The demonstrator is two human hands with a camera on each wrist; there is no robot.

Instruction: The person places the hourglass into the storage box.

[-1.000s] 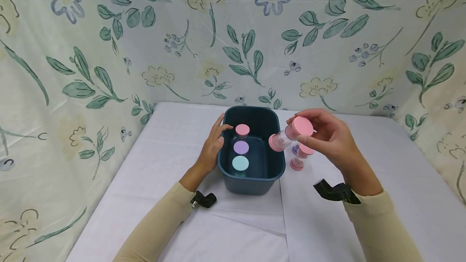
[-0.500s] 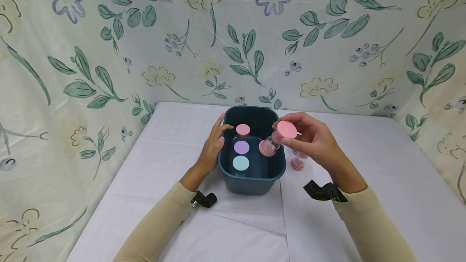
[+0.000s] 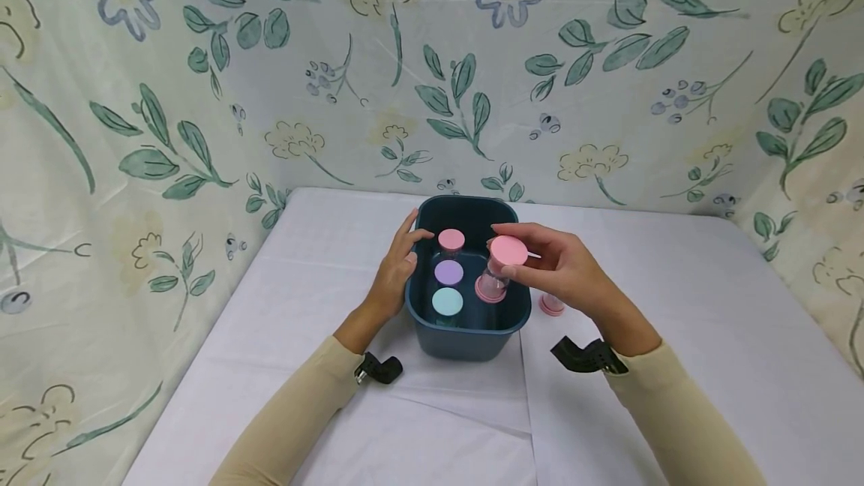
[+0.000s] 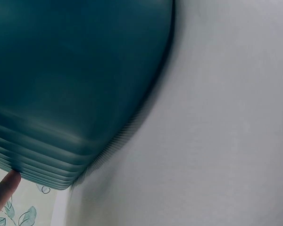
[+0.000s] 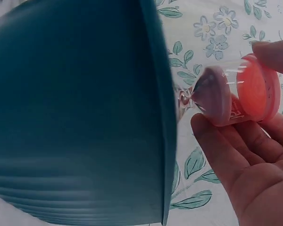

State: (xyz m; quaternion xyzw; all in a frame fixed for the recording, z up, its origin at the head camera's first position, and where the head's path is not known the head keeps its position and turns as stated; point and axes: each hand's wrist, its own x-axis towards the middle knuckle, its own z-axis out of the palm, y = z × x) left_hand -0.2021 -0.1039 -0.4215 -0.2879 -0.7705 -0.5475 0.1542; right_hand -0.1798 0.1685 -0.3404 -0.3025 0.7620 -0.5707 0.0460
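My right hand [image 3: 560, 265] pinches the pink cap of a sand timer [image 3: 508, 252] between thumb and fingers. In the head view, this timer overlaps the right side of a dark blue plastic bin [image 3: 466, 347], its pink base tilted toward the inside. The right wrist view shows pinkish sand in the clear glass of the sand timer [image 5: 214, 96]. My left hand [image 3: 391, 268] rests against the bin's left side, one finger reaching over the rim. Inside stand a pink-capped timer [image 3: 451, 240], a purple-capped timer [image 3: 448, 273] and a light-blue-capped timer [image 3: 448, 302] in a row.
On the white-covered table [image 3: 594, 411], just right of the bin, the pink base of another timer [image 3: 552, 305] shows beneath my right hand, which hides the rest. A floral cloth [image 3: 378, 111] hangs behind the table and along its sides.
My right hand has moved left and down with the sand timer, from beyond the bin's right rim to over its inside. The timer stands more upright. My left hand keeps its place.
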